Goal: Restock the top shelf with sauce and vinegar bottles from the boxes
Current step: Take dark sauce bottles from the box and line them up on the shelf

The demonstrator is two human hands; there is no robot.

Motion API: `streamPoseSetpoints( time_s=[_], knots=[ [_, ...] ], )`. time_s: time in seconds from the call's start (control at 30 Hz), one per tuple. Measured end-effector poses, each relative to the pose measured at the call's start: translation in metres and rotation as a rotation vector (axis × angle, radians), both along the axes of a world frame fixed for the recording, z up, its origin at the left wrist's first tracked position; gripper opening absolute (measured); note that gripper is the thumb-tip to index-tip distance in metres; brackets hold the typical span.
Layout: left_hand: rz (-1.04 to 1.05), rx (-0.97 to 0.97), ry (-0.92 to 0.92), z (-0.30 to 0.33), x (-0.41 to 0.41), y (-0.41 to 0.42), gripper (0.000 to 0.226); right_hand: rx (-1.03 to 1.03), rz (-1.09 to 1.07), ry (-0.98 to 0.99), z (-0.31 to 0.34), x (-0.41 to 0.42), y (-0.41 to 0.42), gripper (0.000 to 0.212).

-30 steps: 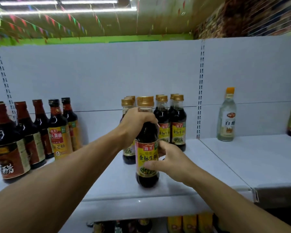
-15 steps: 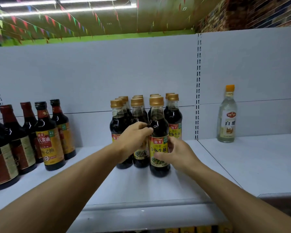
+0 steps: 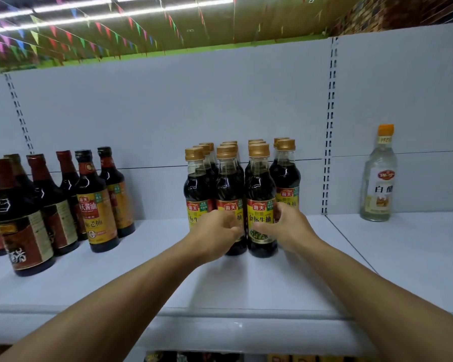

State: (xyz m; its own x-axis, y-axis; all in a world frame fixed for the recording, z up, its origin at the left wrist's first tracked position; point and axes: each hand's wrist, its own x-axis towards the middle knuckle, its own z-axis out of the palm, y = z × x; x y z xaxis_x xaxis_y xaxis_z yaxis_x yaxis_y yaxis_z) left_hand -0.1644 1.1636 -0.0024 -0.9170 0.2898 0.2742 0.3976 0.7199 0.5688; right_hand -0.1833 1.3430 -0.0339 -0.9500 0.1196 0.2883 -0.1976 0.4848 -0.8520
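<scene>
Several gold-capped soy sauce bottles stand in rows mid-shelf on the white top shelf (image 3: pixel 272 288). The front right bottle (image 3: pixel 260 189) stands upright on the shelf, and my right hand (image 3: pixel 289 228) is wrapped round its lower label. My left hand (image 3: pixel 215 231) has its fingers curled round the lower part of the bottle just to its left (image 3: pixel 229 189). That hand also hides part of the leftmost front bottle (image 3: pixel 196 186). No boxes are in view.
Several taller dark sauce bottles (image 3: pixel 97 205) with red or black caps fill the shelf's left side. A lone clear white vinegar bottle (image 3: pixel 378 184) stands at the back on the right section. Bare shelf lies between the groups. Goods on a lower shelf (image 3: pixel 194 357) peek out below.
The bottle I held near the shelf's front edge has been pushed back into the group. My left hand slid from the bottle necks down to label height.
</scene>
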Motion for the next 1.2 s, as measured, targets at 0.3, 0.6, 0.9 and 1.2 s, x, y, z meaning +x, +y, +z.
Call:
streamPoseSetpoints(
  time_s=[0.3, 0.6, 0.9, 1.2],
  knots=[
    [-0.011, -0.074, 0.027, -0.01, -0.009, 0.001, 0.025, 0.03, 0.009, 0.01, 0.0, -0.004, 0.0, 0.038],
    [0.0, -0.104, 0.009, -0.012, -0.008, 0.001, 0.025, 0.066, 0.022, 0.007, -0.003, -0.008, 0.001, 0.048],
    [-0.031, -0.087, -0.032, -0.009, 0.005, -0.008, 0.03, 0.11, -0.022, -0.061, -0.007, -0.003, 0.0, 0.05],
    [-0.079, -0.026, -0.04, -0.009, 0.032, -0.023, 0.019, 0.266, -0.197, -0.047, 0.003, 0.035, -0.019, 0.04]
  ],
)
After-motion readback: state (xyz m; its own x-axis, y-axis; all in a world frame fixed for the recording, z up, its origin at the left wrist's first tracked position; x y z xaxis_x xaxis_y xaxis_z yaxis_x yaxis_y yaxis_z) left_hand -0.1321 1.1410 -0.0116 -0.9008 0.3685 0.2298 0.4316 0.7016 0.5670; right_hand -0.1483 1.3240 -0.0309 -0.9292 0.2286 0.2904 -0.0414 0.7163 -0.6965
